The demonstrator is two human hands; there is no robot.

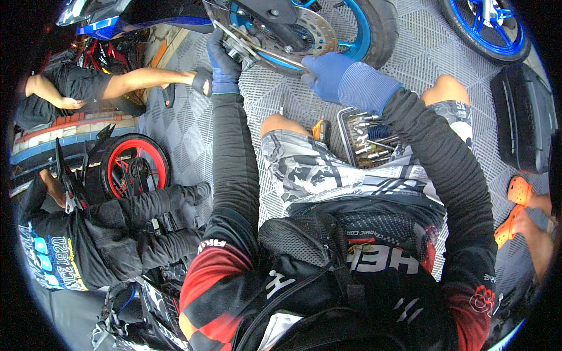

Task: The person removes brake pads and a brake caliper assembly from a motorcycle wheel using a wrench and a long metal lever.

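Note:
Blue-gloved, my left hand [223, 67] grips the brake caliper [240, 50] at the left side of the motorcycle's front wheel, which has a blue rim [351, 41] and a brake disc [321, 36]. My right hand [342, 82], also gloved, is closed on the right end of a thin metal bar [275, 59], possibly a tool handle, that runs across the lower wheel toward the caliper; its fingertips are partly hidden. Between my knees lie a metal tray of sockets and tools [366, 149] and a small yellow-orange tool [319, 128].
A second blue wheel [486, 26] and black case [521, 117] are at right, near someone's orange clogs [506, 228]. At left, one person [52, 96] sits with a leg outstretched; another [111, 240] is beside a red-rimmed wheel [132, 167]. Patterned mat tiles [272, 93] cover the floor.

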